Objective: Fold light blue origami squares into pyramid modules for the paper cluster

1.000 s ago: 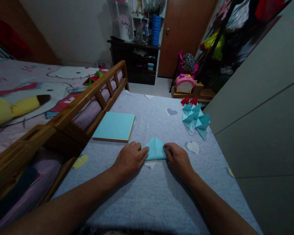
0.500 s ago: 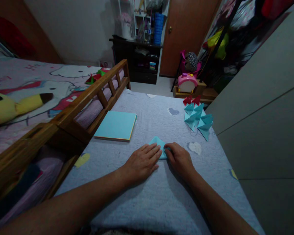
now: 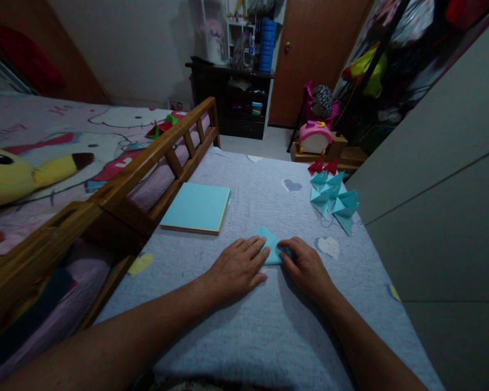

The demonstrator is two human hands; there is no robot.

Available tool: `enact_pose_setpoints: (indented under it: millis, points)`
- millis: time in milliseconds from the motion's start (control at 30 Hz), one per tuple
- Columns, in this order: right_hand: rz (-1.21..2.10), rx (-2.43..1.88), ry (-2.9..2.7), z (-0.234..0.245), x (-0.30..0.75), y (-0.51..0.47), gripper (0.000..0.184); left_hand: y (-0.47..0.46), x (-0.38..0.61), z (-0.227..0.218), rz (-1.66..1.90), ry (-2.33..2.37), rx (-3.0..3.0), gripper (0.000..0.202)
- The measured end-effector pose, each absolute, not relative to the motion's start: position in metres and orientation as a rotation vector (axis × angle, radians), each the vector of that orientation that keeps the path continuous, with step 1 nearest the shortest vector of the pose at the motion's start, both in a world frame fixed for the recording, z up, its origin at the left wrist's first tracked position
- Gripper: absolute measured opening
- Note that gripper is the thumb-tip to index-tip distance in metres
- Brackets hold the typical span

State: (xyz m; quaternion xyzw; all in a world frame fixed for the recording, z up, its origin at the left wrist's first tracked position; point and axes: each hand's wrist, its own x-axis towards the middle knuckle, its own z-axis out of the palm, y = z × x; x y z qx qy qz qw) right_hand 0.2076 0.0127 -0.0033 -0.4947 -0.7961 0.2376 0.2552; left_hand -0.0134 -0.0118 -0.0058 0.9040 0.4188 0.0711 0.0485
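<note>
A folded piece of light blue origami paper (image 3: 272, 251) lies on the bed sheet (image 3: 244, 326) between my hands, its pointed top facing away from me. My left hand (image 3: 240, 266) rests flat across its left side, fingers stretched out. At its right edge, the thumb and fingers of my right hand (image 3: 305, 266) pinch the paper; part of that corner is hidden behind the fingers. Beyond my left hand lies a square stack of paper (image 3: 198, 207) with a light blue sheet on top. Several blue folded paper shapes (image 3: 330, 195) and red ones (image 3: 323, 166) stand at the far right.
A wooden bed rail (image 3: 179, 130) runs along the left, with another bed and a yellow plush toy (image 3: 20, 176) past it. A pale cabinet wall (image 3: 440, 195) borders the right. A dark shelf unit (image 3: 232, 103) and a pink toy case (image 3: 315, 137) stand beyond the far edge.
My right hand has shifted slightly right along the paper's edge, and more of the blue paper shows between my hands. My left hand stays pressed on it. The whole view has moved slightly.
</note>
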Motion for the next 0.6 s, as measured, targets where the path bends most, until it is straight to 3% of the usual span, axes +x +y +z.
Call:
enact_pose_setpoints:
  millis: [600]
  points:
    - [0.606,-1.397,-2.198,-0.0049,0.2077,0.0131,0.018,-0.0088,-0.0129,-0.0101,0.264,1.279,2.744,0.044]
